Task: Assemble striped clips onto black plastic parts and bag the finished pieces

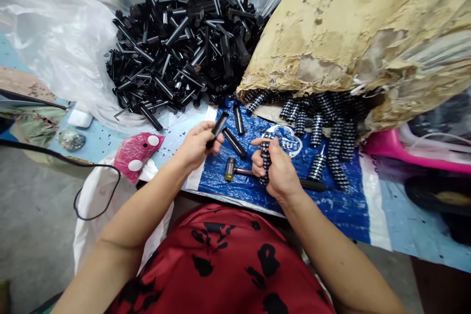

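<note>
My left hand grips a smooth black plastic piece, tilted up to the right. Closed around a black patterned piece with small white marks is my right hand. Two smooth black pieces lie on the blue sheet between and beyond my hands. A small hammer lies below them, its handle passing behind my right hand. Several patterned pieces rest to the right, at the mouth of a worn yellowish sack.
A large heap of black pieces fills the back, beside clear plastic bagging. At left are a pink pouch, a white bag and a black cable. A pink basket stands at right.
</note>
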### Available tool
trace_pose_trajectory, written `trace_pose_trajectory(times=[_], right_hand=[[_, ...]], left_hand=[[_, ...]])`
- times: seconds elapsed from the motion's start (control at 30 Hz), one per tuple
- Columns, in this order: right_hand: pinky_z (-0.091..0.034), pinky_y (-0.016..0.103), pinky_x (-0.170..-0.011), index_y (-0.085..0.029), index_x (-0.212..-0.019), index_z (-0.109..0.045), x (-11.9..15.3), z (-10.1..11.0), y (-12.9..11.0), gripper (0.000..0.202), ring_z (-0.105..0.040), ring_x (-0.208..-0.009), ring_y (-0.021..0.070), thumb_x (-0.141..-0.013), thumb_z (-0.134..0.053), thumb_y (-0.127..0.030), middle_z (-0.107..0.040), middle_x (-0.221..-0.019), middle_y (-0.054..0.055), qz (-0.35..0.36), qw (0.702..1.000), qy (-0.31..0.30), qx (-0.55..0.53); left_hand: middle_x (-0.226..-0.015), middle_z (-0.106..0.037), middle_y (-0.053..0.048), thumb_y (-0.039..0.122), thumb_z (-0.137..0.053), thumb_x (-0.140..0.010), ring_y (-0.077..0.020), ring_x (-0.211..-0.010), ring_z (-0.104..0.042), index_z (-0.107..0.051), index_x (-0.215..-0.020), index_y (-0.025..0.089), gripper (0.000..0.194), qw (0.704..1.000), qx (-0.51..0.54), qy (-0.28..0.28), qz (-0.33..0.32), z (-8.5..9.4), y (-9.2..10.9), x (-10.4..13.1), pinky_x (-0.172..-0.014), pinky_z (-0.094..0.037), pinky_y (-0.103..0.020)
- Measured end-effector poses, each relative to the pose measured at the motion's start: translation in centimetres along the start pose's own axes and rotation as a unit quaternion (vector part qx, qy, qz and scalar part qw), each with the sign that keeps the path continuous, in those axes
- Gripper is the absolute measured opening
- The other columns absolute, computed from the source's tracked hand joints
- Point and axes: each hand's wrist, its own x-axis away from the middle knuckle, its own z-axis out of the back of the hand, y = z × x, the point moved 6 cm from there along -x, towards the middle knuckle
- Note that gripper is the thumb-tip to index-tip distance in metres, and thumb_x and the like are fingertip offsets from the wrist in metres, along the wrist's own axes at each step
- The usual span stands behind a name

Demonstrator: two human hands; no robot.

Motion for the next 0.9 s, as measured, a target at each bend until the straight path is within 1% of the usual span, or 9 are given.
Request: trace_pose_trajectory(times=[0.13, 0.2, 0.3, 0.4, 0.47, 0.53, 0.6, 0.7, 0.9], right_hand=[[-0.031, 0.021, -0.041, -0.024, -0.103, -0.070, 0.8, -0.2, 0.3, 0.056, -0.038, -0.040, 0.0062, -0.085, -0.066, -0.076, -0.050, -0.056, -0.008, -0.009, 0.999, 0.017, -0.036], [-0.045, 0.023, -0.049, -0.023, -0.096, -0.070, 1.0, -0.2, 0.5, 0.051, -0.052, -0.050, 0.0088, -0.084, -0.070, -0.072, -0.060, -0.065, -0.004, -0.004, 0.997, 0.049, -0.067], [-0.060, 0.033, -0.080, -0.022, -0.093, -0.071, 1.1, -0.8, 0.8, 0.045, -0.071, -0.086, 0.0183, -0.088, -0.066, -0.067, -0.074, -0.092, 0.004, 0.017, 0.994, 0.075, -0.074], [-0.058, 0.044, -0.102, -0.023, -0.105, -0.070, 1.4, -1.4, 0.6, 0.047, -0.070, -0.114, 0.0248, -0.097, -0.051, -0.065, -0.075, -0.117, 0.009, 0.053, 0.998, 0.045, 0.001], [-0.055, 0.047, -0.108, -0.024, -0.127, -0.064, 1.8, -1.2, 0.1, 0.055, -0.064, -0.131, 0.0275, -0.098, -0.049, -0.068, -0.067, -0.138, 0.013, 0.112, 0.988, 0.013, 0.102], [-0.053, 0.051, -0.113, -0.026, -0.154, -0.045, 2.6, -0.7, -0.9, 0.083, -0.049, -0.149, 0.0327, -0.089, -0.062, -0.075, -0.048, -0.161, 0.017, 0.213, 0.946, -0.032, 0.240], [-0.049, 0.057, -0.117, -0.029, -0.166, -0.025, 3.7, -0.5, -1.7, 0.113, -0.032, -0.159, 0.0384, -0.076, -0.078, -0.074, -0.028, -0.172, 0.017, 0.331, 0.858, -0.079, 0.384], [-0.046, 0.061, -0.120, -0.031, -0.168, -0.019, 5.2, -0.6, -2.0, 0.111, -0.039, -0.155, 0.0395, -0.081, -0.084, -0.053, -0.034, -0.169, 0.017, 0.440, 0.738, -0.121, 0.498], [-0.057, 0.056, -0.111, -0.023, -0.168, -0.022, 6.5, -1.4, -3.0, 0.111, -0.058, -0.140, 0.0380, -0.081, -0.085, -0.048, -0.053, -0.155, 0.020, 0.503, 0.694, -0.087, 0.509]], left_hand=[[-0.068, -0.067, 0.004, 0.025, -0.064, -0.079, -0.0097, -0.046, -0.054, -0.048, -0.096, 0.022, 0.023, 0.990, 0.095, -0.097, 0.029, -3.9, -2.2, 3.6, -0.050, -0.041, -0.023], [-0.062, -0.063, 0.006, 0.034, -0.071, -0.085, -0.0080, -0.046, -0.050, -0.053, -0.095, 0.021, 0.024, 0.995, 0.060, -0.085, 0.001, -5.2, -2.7, 4.5, -0.049, -0.039, -0.022], [-0.079, -0.071, 0.000, 0.040, -0.083, -0.079, -0.0118, -0.068, -0.061, -0.068, -0.096, 0.018, 0.032, 0.996, -0.006, -0.037, -0.086, -6.4, -2.5, 4.9, -0.067, -0.049, -0.025], [-0.088, -0.072, -0.001, 0.041, -0.085, -0.077, -0.0153, -0.078, -0.061, -0.075, -0.097, 0.019, 0.031, 0.990, -0.065, -0.023, -0.126, -7.1, -2.1, 5.0, -0.074, -0.049, -0.028], [-0.083, -0.069, -0.001, 0.044, -0.081, -0.081, -0.0147, -0.073, -0.057, -0.076, -0.095, 0.019, 0.028, 0.990, -0.079, -0.024, -0.114, -6.9, -2.1, 5.2, -0.069, -0.047, -0.028], [-0.080, -0.067, -0.001, 0.046, -0.080, -0.082, -0.0145, -0.071, -0.055, -0.075, -0.094, 0.019, 0.030, 0.993, -0.070, -0.024, -0.093, -6.2, -1.9, 5.6, -0.067, -0.046, -0.028], [-0.078, -0.065, -0.001, 0.048, -0.081, -0.081, -0.0144, -0.071, -0.054, -0.075, -0.093, 0.018, 0.032, 0.995, -0.063, -0.026, -0.073, -5.5, -1.8, 6.0, -0.065, -0.045, -0.028], [-0.079, -0.065, -0.002, 0.055, -0.080, -0.081, -0.0141, -0.070, -0.053, -0.074, -0.092, 0.018, 0.039, 0.994, -0.070, -0.041, -0.068, -5.0, -1.7, 6.3, -0.065, -0.044, -0.027], [-0.070, -0.057, 0.001, 0.070, -0.046, -0.100, -0.0118, -0.060, -0.046, -0.068, -0.095, 0.019, 0.055, 0.996, -0.049, 0.017, -0.067, -5.2, -2.7, 6.3, -0.060, -0.041, -0.027]])
